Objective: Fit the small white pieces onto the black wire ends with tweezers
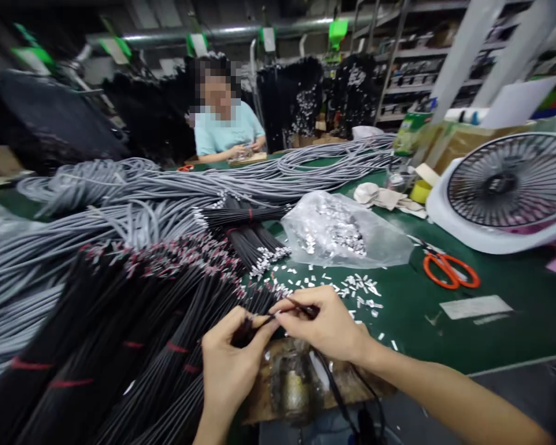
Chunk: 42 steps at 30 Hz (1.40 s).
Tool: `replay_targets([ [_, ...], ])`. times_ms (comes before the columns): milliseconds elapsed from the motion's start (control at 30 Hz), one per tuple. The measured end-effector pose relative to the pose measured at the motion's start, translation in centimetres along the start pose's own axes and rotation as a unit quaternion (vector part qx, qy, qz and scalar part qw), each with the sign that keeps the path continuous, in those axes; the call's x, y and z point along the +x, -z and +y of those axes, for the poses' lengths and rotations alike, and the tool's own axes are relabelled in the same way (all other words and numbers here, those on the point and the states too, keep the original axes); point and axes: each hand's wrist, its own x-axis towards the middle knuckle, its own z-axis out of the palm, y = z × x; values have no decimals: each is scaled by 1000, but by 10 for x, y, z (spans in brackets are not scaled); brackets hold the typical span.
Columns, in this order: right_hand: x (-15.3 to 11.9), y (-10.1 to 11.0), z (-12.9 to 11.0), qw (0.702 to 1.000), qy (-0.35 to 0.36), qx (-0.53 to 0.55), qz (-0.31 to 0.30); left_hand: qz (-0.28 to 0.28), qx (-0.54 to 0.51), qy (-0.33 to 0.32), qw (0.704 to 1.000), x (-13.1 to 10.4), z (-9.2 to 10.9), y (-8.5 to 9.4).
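Note:
My left hand (234, 349) is closed in a pinch, with a thin black cable (265, 322) between thumb and forefinger. My right hand (327, 322) is closed opposite it, its fingertips meeting the left ones and gripping a black cable too. Whether both hold one and the same cable is hidden by the fingers. Just below them, a worn, tape-wrapped block (293, 386) sits on a brown board (252, 405). Left of my hands lie thick bundles of black cables (134, 334) with red and white ends. Small white pieces (359, 285) are scattered beyond my right hand.
A plastic bag (380, 244) of small shiny pieces lies ahead, with orange-handled scissors (450, 271) to its right. A white fan (495, 185) stands far right. Long grey cables (241, 185) stretch across the green table (417, 327). Beyond them a person (229, 133) sits at work.

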Motion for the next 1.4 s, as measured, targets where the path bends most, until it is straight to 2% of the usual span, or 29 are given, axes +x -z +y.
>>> replay_targets([
  [133, 1, 1, 4, 999, -29, 25, -30, 1, -1, 28, 1000, 0, 0, 0],
  [367, -4, 3, 16, 999, -34, 4, -42, -24, -2, 66, 998, -4, -16, -2],
  [700, -3, 3, 18, 999, -15, 20, -47, -7, 29, 31, 999, -6, -19, -2],
  [900, -4, 4, 21, 999, -7, -8, -41, -8, 43, 17, 999, -6, -20, -3],
  [1000, -5, 2, 23, 998, -9, -55, -4, -43, 38, 14, 998, -7, -19, -1],
  [1133, -2, 1, 25, 995, -5, -95, 20, -142, -9, 41, 989, -8, -17, 4],
  [1200, 0, 2, 22, 992, 11, -117, 49, -175, -55, 65, 981, -8, -16, 5],
  [1233, 1, 3, 20, 990, 18, -125, 68, -172, -75, 77, 979, -7, -15, 6],
  [1300, 2, 6, 15, 986, 34, -131, 100, -121, -100, 85, 984, -6, -14, 5],
  [1400, -2, 7, 10, 987, 60, -123, 83, -14, -103, 59, 993, -3, -14, 5],
])
